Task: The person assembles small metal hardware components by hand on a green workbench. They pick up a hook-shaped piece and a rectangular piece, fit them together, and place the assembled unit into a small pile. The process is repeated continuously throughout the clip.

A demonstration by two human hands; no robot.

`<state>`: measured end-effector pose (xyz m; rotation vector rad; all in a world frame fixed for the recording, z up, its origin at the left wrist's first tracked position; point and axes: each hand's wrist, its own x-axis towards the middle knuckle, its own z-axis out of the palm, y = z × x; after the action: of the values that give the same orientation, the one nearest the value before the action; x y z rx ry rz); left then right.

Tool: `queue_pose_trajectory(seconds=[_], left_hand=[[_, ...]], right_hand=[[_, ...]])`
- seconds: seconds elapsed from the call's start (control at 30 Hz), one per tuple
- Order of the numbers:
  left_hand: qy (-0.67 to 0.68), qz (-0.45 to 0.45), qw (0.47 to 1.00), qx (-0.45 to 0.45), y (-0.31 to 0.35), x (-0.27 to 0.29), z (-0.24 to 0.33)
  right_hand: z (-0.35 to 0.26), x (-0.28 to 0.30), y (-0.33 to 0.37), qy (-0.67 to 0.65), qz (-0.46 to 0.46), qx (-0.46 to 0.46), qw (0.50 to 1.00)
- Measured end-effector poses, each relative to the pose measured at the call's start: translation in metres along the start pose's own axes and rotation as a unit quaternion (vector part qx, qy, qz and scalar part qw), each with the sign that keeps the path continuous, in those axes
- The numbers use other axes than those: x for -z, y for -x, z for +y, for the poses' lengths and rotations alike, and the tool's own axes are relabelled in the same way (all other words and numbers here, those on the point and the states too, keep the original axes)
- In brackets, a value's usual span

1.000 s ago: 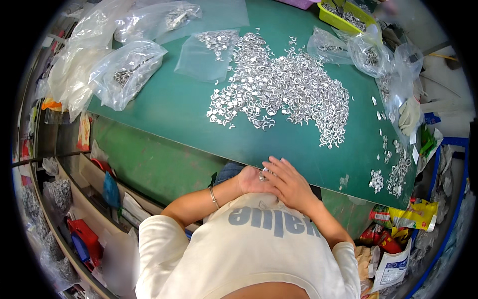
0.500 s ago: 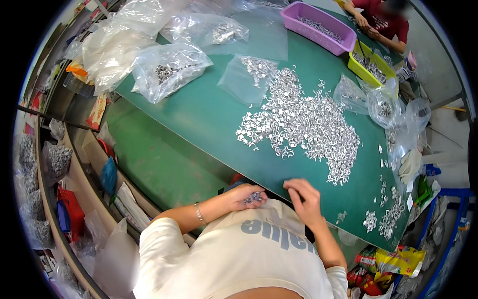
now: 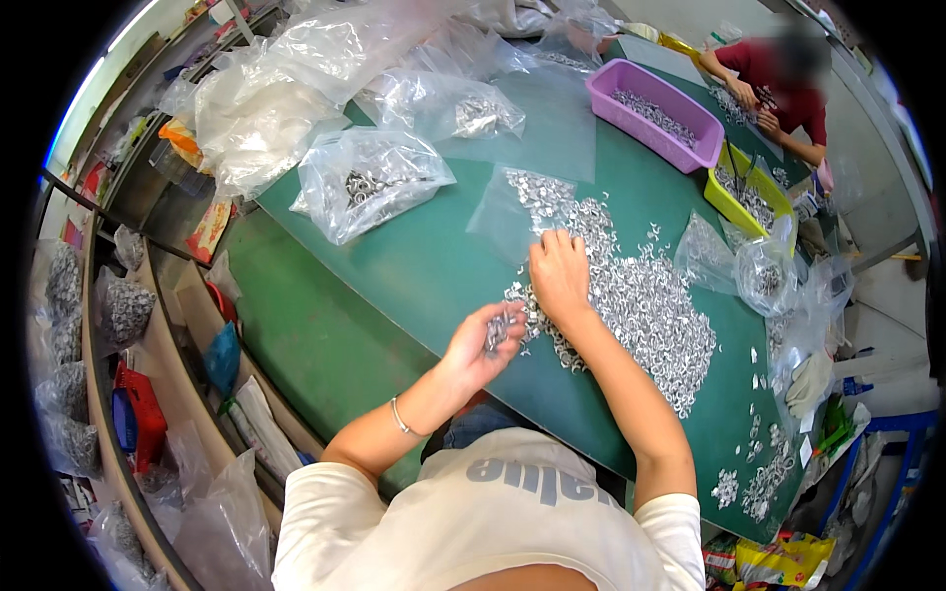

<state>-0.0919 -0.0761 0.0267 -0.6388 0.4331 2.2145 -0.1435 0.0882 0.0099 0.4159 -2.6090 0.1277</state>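
A wide heap of small silvery curved metal pieces [image 3: 645, 310] lies spread on the green table [image 3: 414, 286]. My left hand [image 3: 478, 350] is turned palm up at the heap's near left edge, its fingers curled round a handful of small grey metal pieces [image 3: 500, 331]. Over the upper left part of the heap, my right hand [image 3: 560, 276] is back up with its fingers bent down; what its fingertips hold, if anything, is hidden. A flat clear plastic bag [image 3: 498, 212] with similar pieces on it lies just beyond my right hand.
Clear bags of metal parts [image 3: 370, 187] lie at the far left. A purple basket [image 3: 655, 113] and a yellow-green basket [image 3: 754, 192] of parts stand at the back right, near a person [image 3: 778, 89] in dark red. Smaller piles [image 3: 769, 483] sit near the right edge.
My right hand has moved from near my body to the far left part of the heap. My left hand has risen from my lap to the heap's edge, still holding the pieces.
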Motion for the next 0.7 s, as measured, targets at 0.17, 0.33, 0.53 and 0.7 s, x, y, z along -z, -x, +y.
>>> queue_pose_trajectory(seconds=[0.17, 0.33, 0.53, 0.7], left_hand=[[0.074, -0.005, 0.995, -0.067, -0.041, -0.026, 0.029], [0.093, 0.000, 0.991, -0.102, -0.063, -0.051, 0.032], [0.073, 0.059, 0.986, -0.136, -0.065, -0.047, 0.026], [0.030, 0.082, 0.974, -0.207, -0.088, -0.050, 0.037]], right_hand=[[0.005, 0.002, -0.009, -0.072, 0.097, -0.019, 0.992], [0.009, 0.007, -0.010, -0.171, 0.144, -0.098, 0.970], [0.009, 0.005, -0.002, -0.258, 0.149, -0.153, 0.942], [0.010, 0.003, 0.004, -0.251, 0.159, -0.141, 0.944]])
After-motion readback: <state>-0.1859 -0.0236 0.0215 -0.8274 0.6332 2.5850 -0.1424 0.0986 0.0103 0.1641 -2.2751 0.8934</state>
